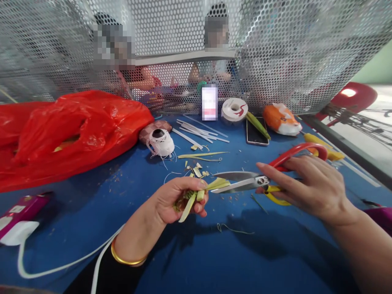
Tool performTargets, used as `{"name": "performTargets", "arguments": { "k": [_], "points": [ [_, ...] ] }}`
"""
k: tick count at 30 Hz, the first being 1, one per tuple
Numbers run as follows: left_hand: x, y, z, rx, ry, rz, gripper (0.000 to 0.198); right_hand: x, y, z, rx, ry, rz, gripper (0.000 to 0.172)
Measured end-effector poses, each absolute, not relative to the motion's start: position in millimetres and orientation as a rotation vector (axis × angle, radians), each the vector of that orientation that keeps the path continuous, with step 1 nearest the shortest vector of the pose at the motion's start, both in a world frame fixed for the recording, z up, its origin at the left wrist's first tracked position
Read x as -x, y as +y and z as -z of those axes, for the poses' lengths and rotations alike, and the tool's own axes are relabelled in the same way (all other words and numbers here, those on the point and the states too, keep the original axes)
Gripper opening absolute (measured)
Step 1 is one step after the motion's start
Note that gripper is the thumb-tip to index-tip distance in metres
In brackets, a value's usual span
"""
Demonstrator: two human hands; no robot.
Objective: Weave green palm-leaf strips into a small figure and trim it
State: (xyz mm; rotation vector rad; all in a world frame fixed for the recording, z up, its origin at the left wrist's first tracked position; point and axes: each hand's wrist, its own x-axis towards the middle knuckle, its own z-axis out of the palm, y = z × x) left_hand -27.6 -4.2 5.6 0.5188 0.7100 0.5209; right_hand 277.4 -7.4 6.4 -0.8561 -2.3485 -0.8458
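Note:
My left hand is closed around a small bundle of pale green leaf strips, with thumb and fingers pressed together. One flat strip juts out to the right, between the parted blades of a pair of scissors. My right hand holds those scissors by their red and yellow handles. Small cut scraps and thin leaf slivers lie on the blue tabletop just beyond my left hand. A loose thread rests nearer to me. Part of the bundle is hidden by my fingers.
A red plastic bag covers the left side. Farther back are a white thread spool, white sticks, a lit phone, a ribbon roll, a dark phone and an orange packet. A white cable crosses the lower left.

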Motion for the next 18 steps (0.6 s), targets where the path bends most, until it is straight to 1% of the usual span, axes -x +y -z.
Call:
{"name": "performTargets", "arguments": {
  "k": [5, 9, 18],
  "points": [
    [26.3, -4.9, -6.5, -0.533, 0.740, -0.521, 0.011, -276.2, -12.2, -7.4, 0.934, -2.409, 0.745, 0.051],
    [26.7, -5.0, -9.0, -0.569, 0.760, -0.528, 0.009, -275.3, -13.3, -9.2, 0.966, -2.425, 0.748, 0.045],
    [27.9, -4.1, -13.0, -0.616, 0.762, -0.525, 0.009, -275.8, -12.3, -5.2, 0.965, -2.404, 0.672, 0.043]
  ]
}}
